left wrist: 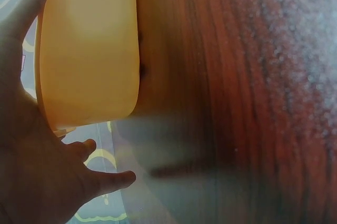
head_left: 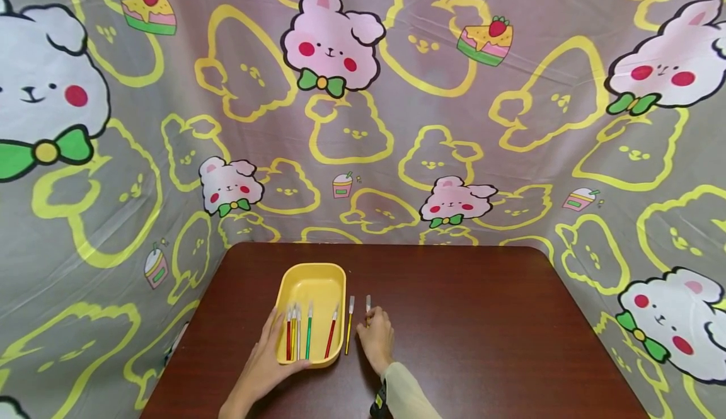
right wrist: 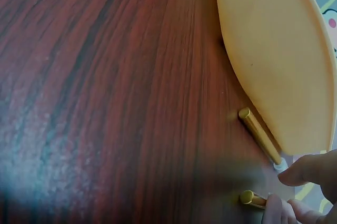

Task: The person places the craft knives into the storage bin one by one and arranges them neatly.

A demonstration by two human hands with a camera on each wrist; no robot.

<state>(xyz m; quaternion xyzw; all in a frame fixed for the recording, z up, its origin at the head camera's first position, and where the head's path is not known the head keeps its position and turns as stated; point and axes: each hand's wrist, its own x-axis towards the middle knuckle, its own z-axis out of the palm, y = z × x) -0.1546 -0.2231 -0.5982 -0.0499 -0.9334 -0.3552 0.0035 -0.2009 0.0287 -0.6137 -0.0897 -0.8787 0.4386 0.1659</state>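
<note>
My left hand (head_left: 265,360) holds the near left corner of a yellow tray (head_left: 313,269), thumb along the near end and fingers at the left side. Inside the tray lie several paintbrushes, among them a green one (head_left: 309,337) and a red one (head_left: 331,338), bristles pointing away. Right of the tray, a yellow-handled paintbrush (head_left: 348,331) rests on the table. My right hand (head_left: 377,340) is over a second paintbrush (head_left: 368,302) beside it. In the right wrist view its gold handle (right wrist: 253,198) touches a fingertip, while the thumb (right wrist: 305,169) stays apart from it.
A dark brown wooden table (head_left: 476,318) carries everything. Patterned cloth (head_left: 363,123) hangs behind it and on both sides. A dark wristband (head_left: 379,400) is on the right wrist, by a light sleeve (head_left: 409,394).
</note>
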